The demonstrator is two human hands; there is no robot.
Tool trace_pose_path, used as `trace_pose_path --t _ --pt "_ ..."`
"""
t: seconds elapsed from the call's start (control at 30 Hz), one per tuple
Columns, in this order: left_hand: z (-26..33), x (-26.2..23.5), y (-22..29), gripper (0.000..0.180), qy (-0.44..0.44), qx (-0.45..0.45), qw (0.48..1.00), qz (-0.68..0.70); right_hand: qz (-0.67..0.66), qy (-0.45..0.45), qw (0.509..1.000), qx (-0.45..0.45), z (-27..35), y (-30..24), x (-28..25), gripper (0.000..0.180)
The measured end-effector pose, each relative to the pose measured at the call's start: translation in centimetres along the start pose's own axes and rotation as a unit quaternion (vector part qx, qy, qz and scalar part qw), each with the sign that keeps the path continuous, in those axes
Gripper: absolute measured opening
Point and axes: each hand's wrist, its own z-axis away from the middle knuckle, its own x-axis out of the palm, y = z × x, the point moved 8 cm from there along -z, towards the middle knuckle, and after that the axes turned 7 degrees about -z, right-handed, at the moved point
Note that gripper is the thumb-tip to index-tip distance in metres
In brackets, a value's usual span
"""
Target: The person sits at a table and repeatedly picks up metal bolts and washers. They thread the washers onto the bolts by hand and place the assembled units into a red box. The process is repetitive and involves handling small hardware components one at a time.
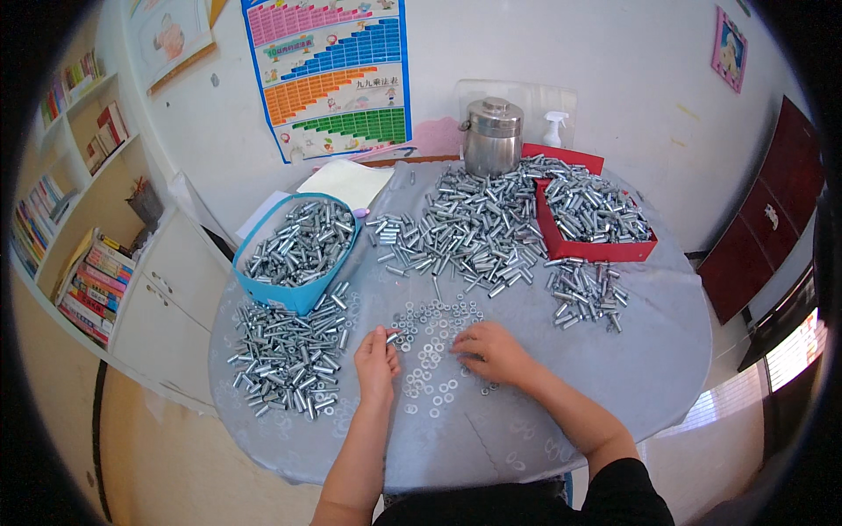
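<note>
Between the thumb and fingers of my left hand [377, 361] is a short silvery metal sleeve [393, 337], pointing up and to the right. My right hand [495, 352] hovers low at the right side of the loose washers [430, 355], its fingers bent inward. Whatever its fingertips may pinch is too small to make out. Small hex nuts [452, 311] lie in a loose patch just beyond the washers. Left of my left hand spreads a heap of metal sleeves [285, 355].
A blue basket [294, 296] full of sleeves stands at the left. A large sleeve pile [478, 223] covers the table's far middle. Beside it are a red box [605, 252] of sleeves, a smaller pile [586, 296], a steel canister [493, 145] and a white spray bottle [553, 130].
</note>
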Motion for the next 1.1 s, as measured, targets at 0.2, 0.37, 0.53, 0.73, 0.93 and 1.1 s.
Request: trace_pose_path --t 0.2,0.37,0.53,0.73,0.93,1.1 --pt "0.6 1.1 -0.4 0.031 -0.033 -0.019 0.999 -0.021 -0.043 -0.068 0.997 -0.02 0.5 -2.6 1.3 0.019" --pt "0.7 1.8 -1.2 0.032 -0.057 -0.03 0.997 -0.047 -0.04 -0.077 0.996 -0.021 0.1 -2.0 2.0 0.016" --pt "0.8 2.1 -1.5 0.032 -0.068 -0.041 0.996 -0.05 -0.063 -0.115 0.991 0.005 -0.8 -3.2 2.2 0.013" --pt "0.9 2.7 -2.1 0.032 -0.1 -0.055 0.992 -0.045 -0.273 0.046 0.95 0.148 -0.7 -0.1 1.3 0.013" --pt "1.8 3.5 -2.5 0.031 -0.113 -0.096 0.988 -0.045 -0.485 0.121 0.838 0.219 0.0 1.7 2.1 0.019" --pt "1.7 3.8 -3.0 0.03 -0.143 -0.105 0.984 -0.031 -0.555 0.105 0.797 0.213 0.0 1.8 3.0 0.027"
